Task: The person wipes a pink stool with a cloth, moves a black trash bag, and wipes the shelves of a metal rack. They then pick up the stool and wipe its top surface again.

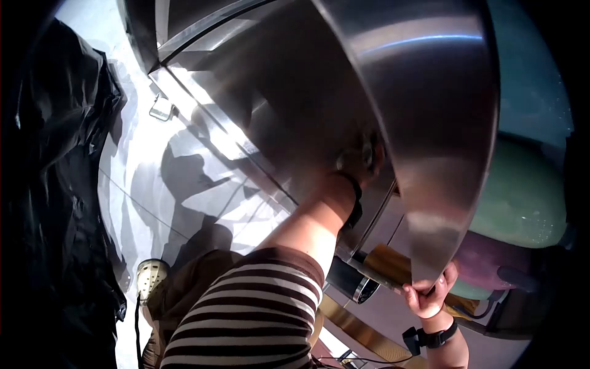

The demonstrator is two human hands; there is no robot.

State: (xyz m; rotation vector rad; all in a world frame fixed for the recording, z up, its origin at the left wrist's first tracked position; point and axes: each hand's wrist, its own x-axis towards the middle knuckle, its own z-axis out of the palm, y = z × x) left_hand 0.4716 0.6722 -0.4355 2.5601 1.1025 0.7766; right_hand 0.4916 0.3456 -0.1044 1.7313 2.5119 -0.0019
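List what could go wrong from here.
The right hand holds the edge of the metal panel; that edge might cut or pinch its fingers.
The left hand is in shadow, so it could knock something unseen.
Its black wristband might snag.

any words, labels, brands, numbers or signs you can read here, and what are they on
None can be read.
Curved metal panel: no lettering seen.
Black wrist strap: too small and dark to tell.
Black cylinder: no marking readable.
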